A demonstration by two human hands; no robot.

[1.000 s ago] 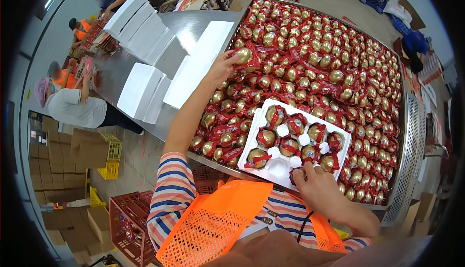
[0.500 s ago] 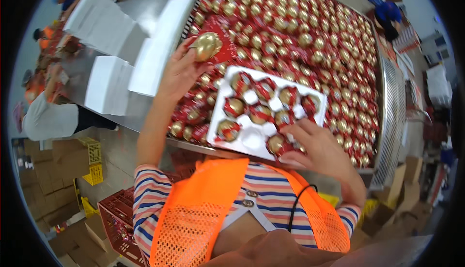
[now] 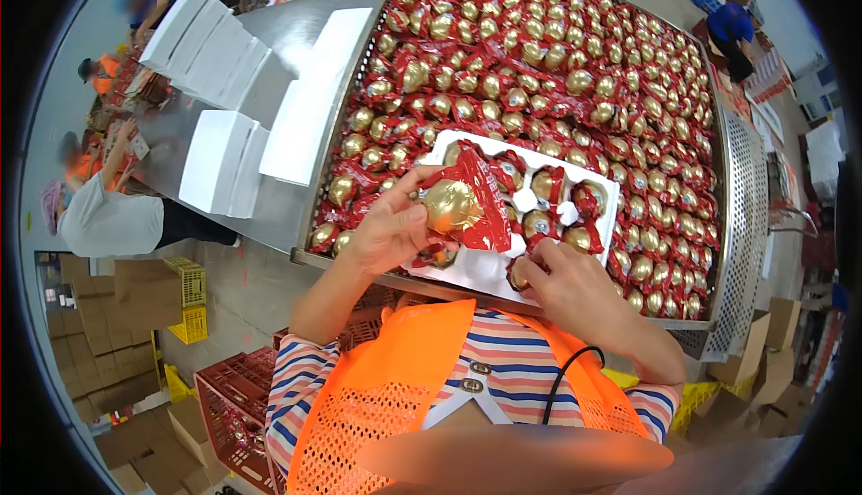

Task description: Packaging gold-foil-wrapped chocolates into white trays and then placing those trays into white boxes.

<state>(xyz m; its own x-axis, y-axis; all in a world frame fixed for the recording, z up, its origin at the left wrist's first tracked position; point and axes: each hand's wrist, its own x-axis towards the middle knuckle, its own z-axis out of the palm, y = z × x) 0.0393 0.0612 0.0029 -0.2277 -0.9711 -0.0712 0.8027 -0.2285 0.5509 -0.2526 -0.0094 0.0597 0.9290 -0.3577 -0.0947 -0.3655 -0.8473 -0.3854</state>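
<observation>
My left hand [image 3: 395, 225] grips a gold egg-shaped item [image 3: 453, 207] in a red wrapper, holding it over the left part of a white foam tray [image 3: 489, 266]. The tray holds several similar wrapped items and rests on a large metal bin [image 3: 718, 225] full of more of them in rows. My right hand [image 3: 566, 279] has its fingers curled on a wrapped gold item [image 3: 519, 272] at the tray's near edge; that item is partly hidden by the fingers.
Stacked white foam boxes [image 3: 215, 163] and flat white pieces [image 3: 314, 100] lie on the steel table [image 3: 260, 216] at left. Co-workers [image 3: 108, 207] work beyond it and at back right [image 3: 732, 37]. A red crate [image 3: 233, 405], yellow crates [image 3: 189, 324] and cardboard [image 3: 117, 315] stand below.
My left hand has moved from the bin down and right over the tray with the wrapped item. My right hand stays at the tray's near side. The view has shifted.
</observation>
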